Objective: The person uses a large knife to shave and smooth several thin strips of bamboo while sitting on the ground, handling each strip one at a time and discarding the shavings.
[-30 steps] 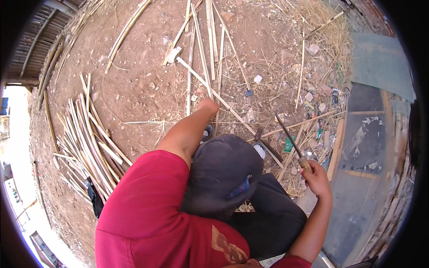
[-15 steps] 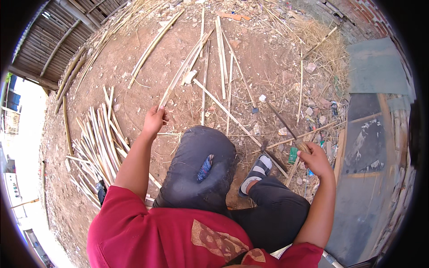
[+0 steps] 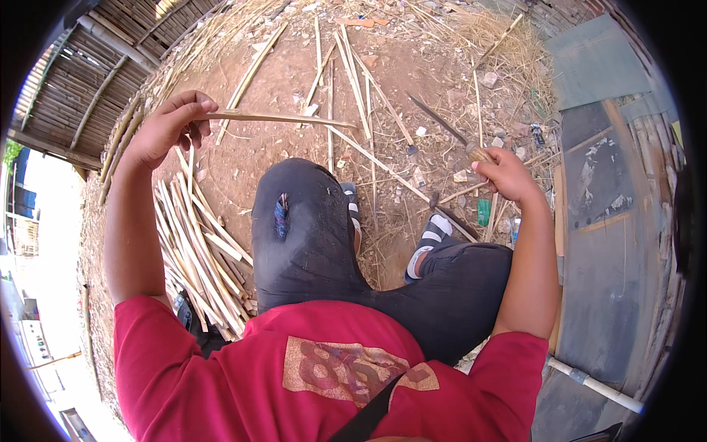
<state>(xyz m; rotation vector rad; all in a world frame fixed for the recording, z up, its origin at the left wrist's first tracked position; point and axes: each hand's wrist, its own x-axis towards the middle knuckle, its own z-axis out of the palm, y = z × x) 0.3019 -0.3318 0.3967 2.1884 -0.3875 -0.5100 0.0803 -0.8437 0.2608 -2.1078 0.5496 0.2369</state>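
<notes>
Dirt yard (image 3: pixel 250 99) on my feed, and the left hand (image 3: pixel 173 127), closed on one end of a wooden strip (image 3: pixel 283 117), just swung it crosswise on the far left, so now it points right, clear of the knife (image 3: pixel 442 122) gripped in the right hand (image 3: pixel 509 175).

Down at the ground (image 3: pixel 283 82) a second ago, the left hand (image 3: pixel 177 127) has risen at the left, the pale strip (image 3: pixel 272 117) that pointed away half a second earlier now swung crosswise; the knife (image 3: pixel 442 121) in the right hand (image 3: pixel 507 173) tilts further left.
</notes>
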